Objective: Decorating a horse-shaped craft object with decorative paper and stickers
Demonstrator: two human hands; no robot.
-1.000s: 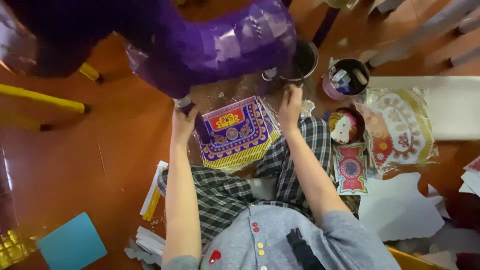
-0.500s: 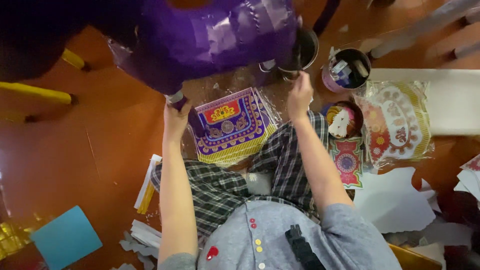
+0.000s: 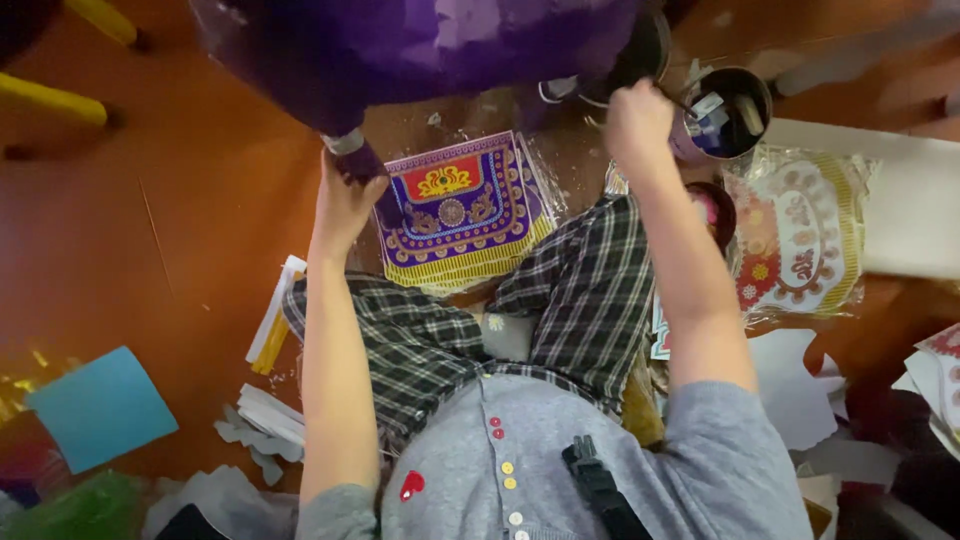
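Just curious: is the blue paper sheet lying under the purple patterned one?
No, the blue paper sheet lies apart at lower left, far from the purple patterned sheet.

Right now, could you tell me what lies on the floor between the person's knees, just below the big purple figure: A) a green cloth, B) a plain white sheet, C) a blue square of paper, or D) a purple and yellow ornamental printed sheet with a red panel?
D: the ornamental printed sheet lies flat between the checked trouser legs, beside the left hand, under the big purple figure.
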